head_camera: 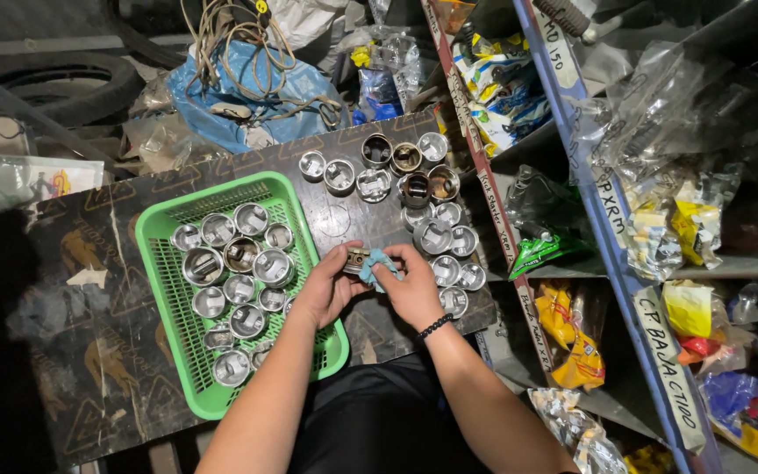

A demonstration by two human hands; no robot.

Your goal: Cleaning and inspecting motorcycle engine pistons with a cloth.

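Small round metal piston (355, 260) at frame centre: dull, tarnished finish, held in the left hand (331, 285). Crumpled teal cloth rag (377, 268): soft, matt, pressed on it by the right hand (414, 290). Green plastic mesh basket (168, 303), centre left: smooth, slightly glossy. Silver metal pistons (239, 263) inside: bright, reflective. Dark printed board (89, 369) beneath: matt, scuffed. Clear plastic bags (660, 132), upper right: glossy, crinkled.

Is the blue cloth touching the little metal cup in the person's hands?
Touching. The head view shows the blue cloth pressed against the metal cup, held between the left hand and right hand.
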